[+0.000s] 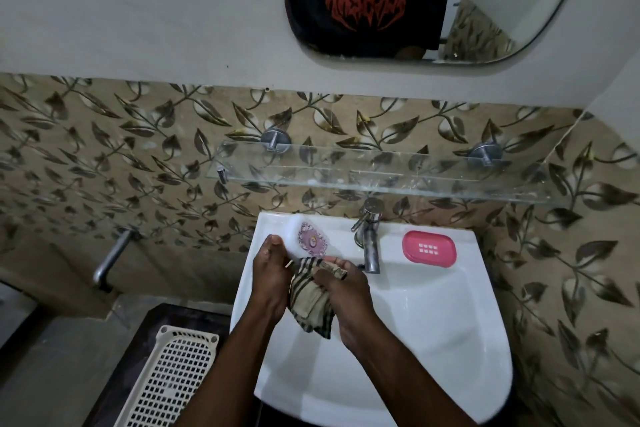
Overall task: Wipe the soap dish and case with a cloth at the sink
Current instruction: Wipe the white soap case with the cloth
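Head view, looking down over the white sink [433,350]. My left hand [268,279] holds a clear soap case [304,237] with a pink patterned panel above the sink's back-left ledge; its fingers [273,240] curl round the case's left end. My right hand [341,295] grips a beige cloth with dark stripes [310,302], fingers curled into the bunched fabric, which touches the near edge of the case; the loose end of the cloth hangs down between my 2 wrists over the basin. A pink soap dish [428,248] with a grid of white drain slots lies flat on the back-right ledge, just right of the chrome tap [370,236] and apart from both hands. Above the sink a glass shelf [381,177] is fixed to the leaf-patterned tiles [121,156] on 2 metal pegs. A mirror [415,0] hangs higher on the wall. A cream perforated basket [173,378] sits at lower left beside the sink.
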`<action>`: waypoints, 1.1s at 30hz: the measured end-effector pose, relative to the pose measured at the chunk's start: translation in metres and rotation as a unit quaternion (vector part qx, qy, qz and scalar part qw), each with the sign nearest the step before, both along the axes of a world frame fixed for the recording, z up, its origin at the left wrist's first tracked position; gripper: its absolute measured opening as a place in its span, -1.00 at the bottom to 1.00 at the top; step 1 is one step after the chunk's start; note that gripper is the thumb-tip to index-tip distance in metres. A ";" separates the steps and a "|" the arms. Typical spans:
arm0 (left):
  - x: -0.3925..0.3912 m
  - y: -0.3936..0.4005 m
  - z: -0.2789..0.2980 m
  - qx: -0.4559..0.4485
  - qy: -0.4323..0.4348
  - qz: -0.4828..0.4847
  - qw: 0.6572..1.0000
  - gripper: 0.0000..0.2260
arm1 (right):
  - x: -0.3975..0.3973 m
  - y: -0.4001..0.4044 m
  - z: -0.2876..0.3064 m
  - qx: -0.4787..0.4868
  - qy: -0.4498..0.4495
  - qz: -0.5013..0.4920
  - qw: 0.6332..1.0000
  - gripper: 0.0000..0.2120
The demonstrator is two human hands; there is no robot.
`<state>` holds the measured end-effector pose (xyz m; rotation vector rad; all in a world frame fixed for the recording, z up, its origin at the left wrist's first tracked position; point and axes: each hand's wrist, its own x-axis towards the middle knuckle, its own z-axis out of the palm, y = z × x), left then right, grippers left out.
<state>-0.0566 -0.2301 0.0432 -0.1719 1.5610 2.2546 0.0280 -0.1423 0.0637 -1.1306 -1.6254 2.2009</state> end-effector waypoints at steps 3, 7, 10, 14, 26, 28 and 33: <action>-0.012 -0.019 -0.007 0.044 -0.071 0.074 0.994 -0.68 | -0.009 0.009 -0.009 0.059 -0.021 -0.026 0.998 -0.80; -0.015 -0.040 -0.014 0.082 -0.108 0.132 0.982 -0.70 | -0.039 0.023 -0.016 0.089 -0.012 -0.069 0.994 -0.80; -0.017 -0.049 -0.020 0.101 -0.123 0.147 0.976 -0.70 | -0.071 0.024 -0.021 0.241 0.001 -0.087 0.967 -0.77; -0.022 -0.054 -0.020 0.115 -0.125 0.148 0.974 -0.69 | -0.110 0.020 -0.040 0.469 -0.010 -0.047 0.882 -0.58; -0.034 -0.056 -0.019 0.071 -0.109 0.112 0.985 -0.71 | -0.117 0.017 -0.076 0.333 0.032 0.170 0.927 -0.62; -0.031 -0.046 -0.012 0.054 -0.125 0.071 0.988 -0.67 | -0.095 0.018 -0.058 0.320 0.059 0.224 0.919 -0.53; -0.009 -0.008 0.003 0.018 -0.116 -0.103 0.988 -0.55 | -0.022 0.028 -0.037 0.374 0.003 0.274 0.886 -0.04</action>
